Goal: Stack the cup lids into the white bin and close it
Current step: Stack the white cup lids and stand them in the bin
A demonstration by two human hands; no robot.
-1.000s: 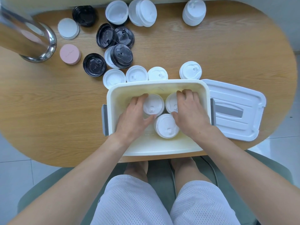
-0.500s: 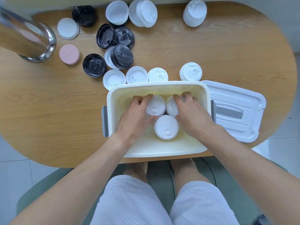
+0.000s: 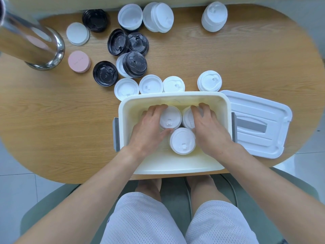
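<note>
While the white rectangular plastic bin rests at the table's near edge, two white cup-lid stacks inside are grasped, one by the left hand, one by the right hand.

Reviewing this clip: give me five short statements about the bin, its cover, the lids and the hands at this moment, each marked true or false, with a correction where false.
1. Three white lid stacks stand inside the white bin. True.
2. The bin cover is clipped onto the bin. False: it lies on the table to the bin's right.
3. The left hand curls round the far-left stack. True.
4. The right hand rests on the table outside the bin. False: it is inside the bin, its grip on the far-right stack.
5. All lids left on the table are white. False: several black lids and a pink lid lie there too.
</note>
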